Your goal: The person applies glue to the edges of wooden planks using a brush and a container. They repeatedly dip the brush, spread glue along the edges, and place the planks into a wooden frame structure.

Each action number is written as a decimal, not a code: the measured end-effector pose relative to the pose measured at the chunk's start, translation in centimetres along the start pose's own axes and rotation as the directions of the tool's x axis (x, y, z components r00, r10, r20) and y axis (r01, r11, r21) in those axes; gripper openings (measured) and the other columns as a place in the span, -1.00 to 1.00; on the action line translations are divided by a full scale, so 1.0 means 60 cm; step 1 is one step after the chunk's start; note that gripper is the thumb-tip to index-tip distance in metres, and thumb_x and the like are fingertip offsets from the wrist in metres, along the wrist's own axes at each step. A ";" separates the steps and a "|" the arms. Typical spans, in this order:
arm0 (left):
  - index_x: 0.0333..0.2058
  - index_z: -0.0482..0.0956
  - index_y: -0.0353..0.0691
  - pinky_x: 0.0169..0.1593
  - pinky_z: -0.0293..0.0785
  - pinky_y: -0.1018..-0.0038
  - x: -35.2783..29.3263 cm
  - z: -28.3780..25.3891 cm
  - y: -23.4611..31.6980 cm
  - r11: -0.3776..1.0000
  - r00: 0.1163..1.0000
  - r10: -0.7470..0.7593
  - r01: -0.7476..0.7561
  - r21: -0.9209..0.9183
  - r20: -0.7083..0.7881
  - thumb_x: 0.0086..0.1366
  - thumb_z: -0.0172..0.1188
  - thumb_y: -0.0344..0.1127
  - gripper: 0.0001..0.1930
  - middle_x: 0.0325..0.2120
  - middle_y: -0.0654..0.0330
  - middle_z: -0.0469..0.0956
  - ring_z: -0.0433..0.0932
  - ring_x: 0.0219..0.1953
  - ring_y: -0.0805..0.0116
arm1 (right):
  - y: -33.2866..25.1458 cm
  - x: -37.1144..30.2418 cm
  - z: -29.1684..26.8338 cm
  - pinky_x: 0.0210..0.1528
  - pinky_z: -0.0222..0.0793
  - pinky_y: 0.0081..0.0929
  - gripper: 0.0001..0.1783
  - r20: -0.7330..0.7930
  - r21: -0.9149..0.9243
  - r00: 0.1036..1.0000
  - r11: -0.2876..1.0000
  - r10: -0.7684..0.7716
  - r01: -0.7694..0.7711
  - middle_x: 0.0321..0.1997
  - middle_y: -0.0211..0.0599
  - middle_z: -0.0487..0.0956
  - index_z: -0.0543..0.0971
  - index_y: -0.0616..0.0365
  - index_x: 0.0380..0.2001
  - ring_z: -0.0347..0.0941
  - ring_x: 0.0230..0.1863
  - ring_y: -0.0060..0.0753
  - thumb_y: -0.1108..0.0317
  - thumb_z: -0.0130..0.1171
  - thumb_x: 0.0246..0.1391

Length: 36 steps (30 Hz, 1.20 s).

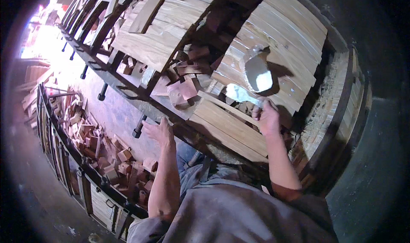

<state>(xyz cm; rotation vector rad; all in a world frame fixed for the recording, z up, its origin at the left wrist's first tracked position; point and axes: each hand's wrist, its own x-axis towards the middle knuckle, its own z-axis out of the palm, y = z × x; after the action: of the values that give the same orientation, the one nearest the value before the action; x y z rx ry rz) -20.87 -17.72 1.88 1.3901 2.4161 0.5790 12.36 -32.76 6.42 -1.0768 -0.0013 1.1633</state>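
My right hand [269,117] is closed round the short handle of a flat brush [240,93], its broad head thickly coated in white. Just beyond that head stands an open tub [258,72] with a white, paste-like substance inside. The tub rests on a panel of light wood strips [273,33] with white lines along some joints. Nearer to me, below the brush, are a few wood boards [228,125]. My left hand [160,132] is open with fingers apart, beside a dark clamp bolt [139,127] on the metal frame; whether it touches the bolt I cannot tell.
Along the left runs a metal rail [115,77] with several protruding bolts. Another wood panel [164,21] lies at the far side. Wood offcuts [183,91] sit between the panels. A low rack at lower left holds a heap of wood blocks [124,155]. Stacked timber [329,110] stands at right.
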 end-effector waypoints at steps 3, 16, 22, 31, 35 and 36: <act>0.28 0.02 -0.45 0.28 0.09 0.18 0.012 0.005 -0.005 0.740 0.834 -0.195 0.471 -0.480 0.517 0.09 0.24 -0.28 -0.15 0.18 -0.20 0.23 0.24 0.21 -0.01 | 0.017 0.012 0.083 -0.49 0.24 -0.60 -0.78 -0.053 -0.345 0.996 0.938 -0.066 0.043 -0.50 -0.34 0.53 0.55 0.18 -0.18 0.40 -0.53 -0.54 0.29 0.11 0.20; 0.29 -0.18 -0.50 0.18 0.33 0.10 0.056 0.049 0.044 0.963 0.947 -0.266 0.254 0.085 0.179 0.04 0.37 -0.03 0.10 0.16 -0.35 0.19 0.31 0.16 -0.25 | 0.067 -0.001 0.192 -0.18 0.39 -0.40 -0.86 0.231 -0.863 0.889 0.339 -0.396 0.375 -0.38 -0.23 0.56 0.56 0.21 -0.28 0.48 -0.32 -0.36 0.43 0.13 0.10; 0.29 -0.21 -0.49 0.06 0.44 0.10 0.057 0.065 0.030 0.969 0.968 -0.221 0.204 0.139 0.117 0.03 0.39 -0.07 0.11 0.13 -0.33 0.22 0.42 0.06 -0.26 | 0.063 -0.037 0.147 -0.20 0.41 -0.43 -0.84 0.199 -0.850 0.880 0.370 -0.432 0.374 -0.37 -0.23 0.60 0.58 0.19 -0.28 0.51 -0.33 -0.37 0.44 0.11 0.06; 0.31 -0.31 -0.46 0.20 0.31 0.12 0.093 0.078 0.004 0.947 0.918 -0.317 0.294 0.125 0.240 -0.02 0.43 -0.01 0.22 0.18 -0.33 0.14 0.30 0.17 -0.23 | 0.024 -0.112 0.058 -0.14 0.39 -0.37 -0.85 0.110 -0.919 0.880 0.290 -0.462 0.268 -0.35 -0.15 0.56 0.55 0.19 -0.27 0.49 -0.29 -0.26 0.44 0.08 0.07; 0.33 -0.27 -0.42 0.33 0.10 0.13 0.086 0.049 0.017 0.959 0.914 -0.276 0.282 0.024 0.298 -0.04 0.39 -0.01 0.20 0.23 -0.38 0.06 0.13 0.28 -0.25 | 0.025 -0.134 -0.001 -0.23 0.43 -0.42 -0.85 0.092 -0.910 0.828 0.292 -0.553 0.296 -0.37 -0.19 0.61 0.58 0.17 -0.27 0.53 -0.36 -0.34 0.43 0.14 0.06; 0.33 -0.26 -0.43 0.34 0.07 0.12 0.073 0.039 0.023 0.972 0.929 -0.227 0.233 0.016 0.291 -0.03 0.39 -0.02 0.18 0.24 -0.39 0.05 0.09 0.30 -0.26 | 0.017 -0.146 -0.005 -0.22 0.43 -0.42 -0.85 0.077 -0.913 0.828 0.294 -0.555 0.282 -0.36 -0.18 0.61 0.58 0.16 -0.27 0.53 -0.36 -0.32 0.43 0.14 0.06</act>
<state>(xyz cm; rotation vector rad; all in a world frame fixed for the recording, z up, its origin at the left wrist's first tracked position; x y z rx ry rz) -20.93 -12.84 0.29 1.0751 2.2808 0.3121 7.79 -39.41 10.02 -2.0510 -0.7859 0.4171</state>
